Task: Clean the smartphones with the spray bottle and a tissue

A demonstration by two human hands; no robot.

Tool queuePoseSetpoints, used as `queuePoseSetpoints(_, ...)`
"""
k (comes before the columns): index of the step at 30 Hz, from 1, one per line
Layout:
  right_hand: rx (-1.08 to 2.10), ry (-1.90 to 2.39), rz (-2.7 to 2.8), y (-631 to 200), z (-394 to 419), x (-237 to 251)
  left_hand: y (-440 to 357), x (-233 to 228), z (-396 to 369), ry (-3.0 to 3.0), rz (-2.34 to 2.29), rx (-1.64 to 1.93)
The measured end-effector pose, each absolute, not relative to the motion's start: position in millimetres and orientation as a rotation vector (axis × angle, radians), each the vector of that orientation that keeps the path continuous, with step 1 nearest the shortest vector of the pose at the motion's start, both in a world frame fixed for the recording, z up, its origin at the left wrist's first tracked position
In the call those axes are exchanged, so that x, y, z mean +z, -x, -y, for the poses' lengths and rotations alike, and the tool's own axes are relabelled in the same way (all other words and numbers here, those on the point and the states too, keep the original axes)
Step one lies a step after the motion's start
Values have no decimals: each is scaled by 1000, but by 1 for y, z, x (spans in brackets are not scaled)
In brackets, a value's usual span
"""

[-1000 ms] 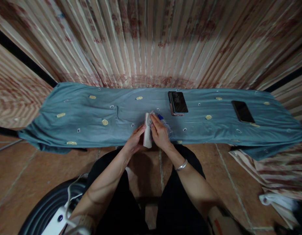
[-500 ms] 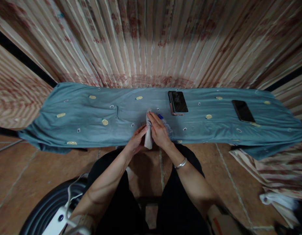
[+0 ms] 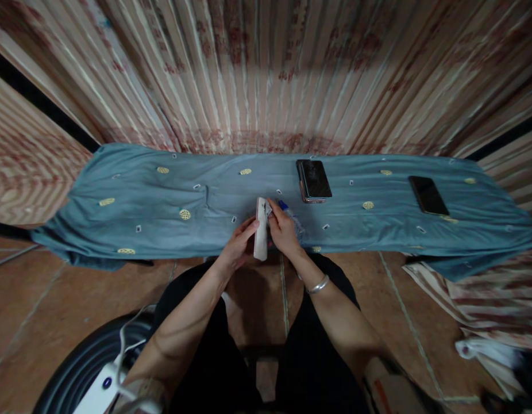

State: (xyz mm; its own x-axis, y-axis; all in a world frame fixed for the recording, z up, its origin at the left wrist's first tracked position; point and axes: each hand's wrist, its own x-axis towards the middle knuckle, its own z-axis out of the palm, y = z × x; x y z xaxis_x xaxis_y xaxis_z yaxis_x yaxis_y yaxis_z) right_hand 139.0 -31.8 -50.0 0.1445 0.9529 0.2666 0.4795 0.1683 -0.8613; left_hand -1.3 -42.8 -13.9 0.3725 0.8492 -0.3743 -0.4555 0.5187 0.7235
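Note:
My left hand (image 3: 238, 244) and my right hand (image 3: 285, 233) meet over the near edge of a blue-green cloth (image 3: 141, 201) that covers a low table. Between them stands a thin white object (image 3: 261, 236), held on edge, the left fingers on its left side and the right fingers on its top right. What it is I cannot make out. A small clear bottle with a blue cap (image 3: 290, 215) lies on the cloth just behind my right hand. A silver bangle (image 3: 317, 286) is on my right wrist.
A stack of phones (image 3: 313, 180) lies on the cloth behind my hands, and a single black phone (image 3: 428, 195) further right. Striped curtains (image 3: 266, 75) hang behind the table. A white cabled device (image 3: 104, 385) sits at lower left, bags (image 3: 485, 351) on the tiled floor at right.
The white object has turned slightly between my hands and now stands straighter. My right fingers have slid toward its upper end. The phones and the bottle have not moved.

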Motion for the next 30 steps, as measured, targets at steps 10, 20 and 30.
queuePoseSetpoints(10,831,1358,1288,-139,21,-57,0,-13,44,-588,-843,891)
queuePoseSetpoints(20,898,1305,1286,-133,26,-58,1,-13,35,-539,-856,1031)
queuePoseSetpoints(30,942,1280,1345,-124,42,-60,10,-11,22,-550,-785,1030)
